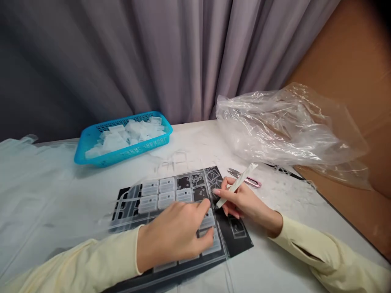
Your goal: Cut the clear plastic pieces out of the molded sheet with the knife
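1. Nearest the camera in the head view, a pale yellow left sleeve (91, 260) crosses the lower left, over the near part of a black board (241, 242) lying on a white table (269, 270).
2. Grey-purple curtains (168, 61) hang behind the table; a brown panel (345, 53) slopes down at the right. Toward the back stands a blue basket (122, 156) heaped with translucent pieces (116, 141). A crumpled clear bag (284, 130) lies back right, and blurred translucent material (27, 162) spreads at the left.
3. On the board sits a clear plastic frame with rows of translucent cases (148, 204). The left hand (174, 234) is over them and hides some; whether it touches them I cannot tell. Thin outline-shaped scraps (214, 177) lie near the board's far right corner.
4. A white-wrapped tool (240, 181) slants through the right hand (249, 201), its dark tip down beside the cases, just right of the left fingertips. Snips with a pink-edged handle (255, 182) lie behind that hand.
5. The left arm reaches in from the lower left, palm down, thumb and forefinger apart. The right arm comes from the lower right, its fingers closed around the tool like a pen grip.
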`<state>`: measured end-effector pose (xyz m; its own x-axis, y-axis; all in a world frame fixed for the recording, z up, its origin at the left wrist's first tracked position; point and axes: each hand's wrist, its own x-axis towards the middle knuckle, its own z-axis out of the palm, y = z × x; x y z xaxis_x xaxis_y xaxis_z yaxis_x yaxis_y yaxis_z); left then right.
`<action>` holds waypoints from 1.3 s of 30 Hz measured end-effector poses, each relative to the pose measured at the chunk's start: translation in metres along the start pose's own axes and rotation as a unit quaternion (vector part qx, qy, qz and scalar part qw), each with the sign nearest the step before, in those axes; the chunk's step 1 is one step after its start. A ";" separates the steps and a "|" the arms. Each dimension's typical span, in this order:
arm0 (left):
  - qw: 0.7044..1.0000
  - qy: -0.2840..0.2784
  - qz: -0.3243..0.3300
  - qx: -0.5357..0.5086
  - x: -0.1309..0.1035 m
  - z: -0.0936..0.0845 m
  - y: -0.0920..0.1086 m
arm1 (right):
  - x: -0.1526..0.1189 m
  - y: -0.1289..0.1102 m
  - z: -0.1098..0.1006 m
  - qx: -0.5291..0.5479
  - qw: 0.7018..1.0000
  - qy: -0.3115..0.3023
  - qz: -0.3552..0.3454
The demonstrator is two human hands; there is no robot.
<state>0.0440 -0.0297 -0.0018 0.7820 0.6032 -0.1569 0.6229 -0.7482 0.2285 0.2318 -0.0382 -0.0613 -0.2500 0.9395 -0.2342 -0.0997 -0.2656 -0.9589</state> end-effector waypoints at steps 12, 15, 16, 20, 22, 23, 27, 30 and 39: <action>0.990 -0.079 -0.089 -0.070 0.024 0.012 -0.011 | -0.004 -0.002 0.001 -0.046 0.998 0.040 -0.005; 0.992 -0.068 -0.081 -0.075 0.029 0.009 -0.016 | -0.005 -0.002 0.000 -0.059 0.998 0.036 0.003; 0.994 -0.063 -0.069 -0.061 0.032 0.008 -0.017 | -0.005 -0.002 0.000 -0.061 0.998 0.033 0.005; 0.996 -0.035 0.015 0.077 0.043 0.005 -0.011 | -0.005 0.000 0.001 -0.075 0.996 0.039 0.003; 0.990 -0.023 0.052 0.133 0.049 0.006 -0.005 | -0.005 0.002 0.002 -0.092 0.995 0.049 -0.004; 0.987 -0.021 0.060 0.147 0.053 0.007 -0.002 | -0.005 0.003 0.002 -0.103 0.993 0.055 -0.010; 0.987 -0.047 0.038 0.151 0.062 0.010 0.006 | -0.006 0.005 0.003 -0.140 0.987 0.067 -0.027; 0.988 -0.072 0.034 0.131 0.063 0.010 0.005 | -0.007 0.004 0.004 -0.182 0.979 0.076 -0.050; 0.974 -0.001 0.139 0.178 0.052 0.012 0.004 | -0.009 0.002 0.006 -0.336 0.926 0.086 -0.149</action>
<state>0.0878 -0.0045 -0.0209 0.9210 0.3642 -0.1383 0.3553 -0.9308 -0.0857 0.2285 -0.0482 -0.0605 -0.1448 0.9854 0.0899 0.4976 0.1511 -0.8541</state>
